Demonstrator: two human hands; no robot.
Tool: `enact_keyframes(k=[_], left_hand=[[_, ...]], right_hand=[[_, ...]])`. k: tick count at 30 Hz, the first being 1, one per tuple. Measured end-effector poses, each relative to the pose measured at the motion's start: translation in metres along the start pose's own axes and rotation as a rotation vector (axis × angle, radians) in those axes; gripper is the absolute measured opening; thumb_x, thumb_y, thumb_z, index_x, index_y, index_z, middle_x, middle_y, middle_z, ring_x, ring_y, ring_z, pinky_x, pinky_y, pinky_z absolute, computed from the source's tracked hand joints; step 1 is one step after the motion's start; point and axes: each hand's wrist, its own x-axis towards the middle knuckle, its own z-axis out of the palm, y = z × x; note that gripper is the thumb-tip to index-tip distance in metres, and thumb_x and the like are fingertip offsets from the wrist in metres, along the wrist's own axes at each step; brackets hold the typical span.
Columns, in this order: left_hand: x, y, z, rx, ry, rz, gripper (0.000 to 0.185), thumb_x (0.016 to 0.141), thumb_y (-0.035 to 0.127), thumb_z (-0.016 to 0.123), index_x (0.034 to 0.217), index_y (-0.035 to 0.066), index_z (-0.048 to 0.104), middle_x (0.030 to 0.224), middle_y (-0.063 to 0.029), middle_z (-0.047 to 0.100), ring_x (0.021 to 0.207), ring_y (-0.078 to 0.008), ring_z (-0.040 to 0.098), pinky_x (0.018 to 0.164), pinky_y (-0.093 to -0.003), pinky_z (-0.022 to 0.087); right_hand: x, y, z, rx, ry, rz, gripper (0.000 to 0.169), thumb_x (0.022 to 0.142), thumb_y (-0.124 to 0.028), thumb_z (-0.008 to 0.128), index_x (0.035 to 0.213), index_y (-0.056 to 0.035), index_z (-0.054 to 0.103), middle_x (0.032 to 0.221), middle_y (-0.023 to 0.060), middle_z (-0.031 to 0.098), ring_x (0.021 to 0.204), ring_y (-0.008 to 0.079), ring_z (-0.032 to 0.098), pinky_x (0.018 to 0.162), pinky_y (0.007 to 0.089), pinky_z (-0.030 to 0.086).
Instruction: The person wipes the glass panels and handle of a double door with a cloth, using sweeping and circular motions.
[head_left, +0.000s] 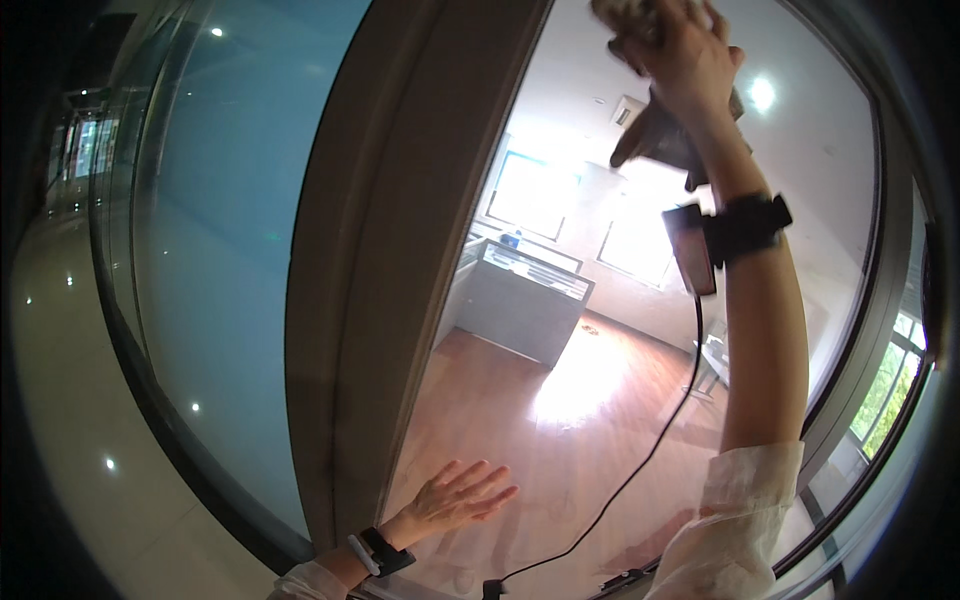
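Note:
High at the top of the view, my right hand grips a greyish-brown cloth against or close to a large glass pane. A dark brown shape shows behind that wrist; whether it is hanging cloth or a reflection, I cannot tell. Lower down, my left hand is held up before the same pane, fingers spread and nothing in it. Contact between its palm and the glass cannot be made out.
A wide dark frame post separates this pane from a bluish frosted panel. From a strapped device on my right wrist, a black cable hangs down. Through the glass appear a grey display counter and wood floor.

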Motion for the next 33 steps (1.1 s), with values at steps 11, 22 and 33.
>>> enact_keyframes(k=[11, 22, 33], left_hand=[[-0.023, -0.053, -0.027, -0.044, -0.040, -0.272, 0.080, 0.087, 0.059, 0.057, 0.152, 0.030, 0.021, 0.158, -0.0150, 0.013, 0.144, -0.0421, 0.014, 0.113, -0.0549, 0.020], [-0.019, -0.050, -0.025, -0.155, -0.056, -0.245, 0.079, 0.085, 0.053, 0.063, 0.151, 0.034, 0.024, 0.159, -0.0116, 0.011, 0.141, -0.0465, 0.018, 0.111, -0.0525, 0.027], [-0.027, -0.059, -0.007, -0.050, -0.016, -0.158, 0.076, 0.089, 0.059, 0.053, 0.152, 0.030, 0.022, 0.159, -0.0150, 0.015, 0.147, -0.0343, 0.010, 0.116, -0.0522, 0.007]], right_hand=[[-0.121, -0.151, -0.083, 0.583, -0.275, -0.315, 0.067, 0.068, -0.012, 0.072, 0.132, -0.0077, 0.051, 0.119, 0.0281, 0.048, 0.096, 0.0397, 0.053, 0.085, 0.0463, 0.045], [-0.075, -0.080, -0.063, 0.274, -0.055, 0.003, 0.043, 0.068, -0.006, 0.069, 0.110, -0.0131, 0.061, 0.114, 0.0125, 0.058, 0.106, 0.0338, 0.053, 0.085, 0.0440, 0.041], [-0.219, -0.028, -0.127, 0.245, -0.183, -0.097, 0.047, 0.071, -0.008, 0.068, 0.116, -0.0048, 0.059, 0.109, 0.0143, 0.061, 0.108, 0.0352, 0.054, 0.094, 0.0475, 0.040]])
